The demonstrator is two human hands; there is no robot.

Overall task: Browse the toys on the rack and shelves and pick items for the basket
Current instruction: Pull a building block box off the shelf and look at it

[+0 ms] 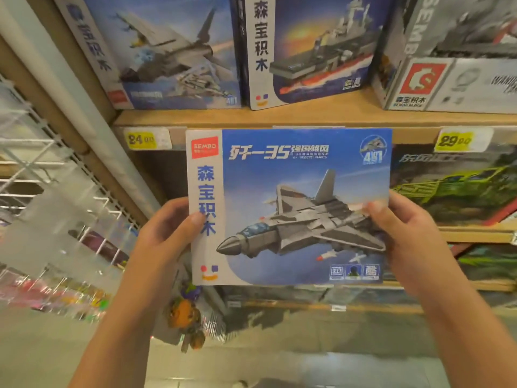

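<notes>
In front of the wooden shelf (307, 117), both hands held a Sembo jet-fighter brick box (289, 205) upright: left hand (165, 233) and right hand (402, 233) each pinched a side edge. Inspection seemed underway; next, probably lowering it toward an unseen basket.

A yellow price tag reading 24.00 (140, 139) sits on the front edge of the wooden shelf board (307, 117), and a second yellow tag reading 29.00 (454, 141) sits further right on the same edge. Below, the pale floor (279, 359) shows, blurred.
</notes>
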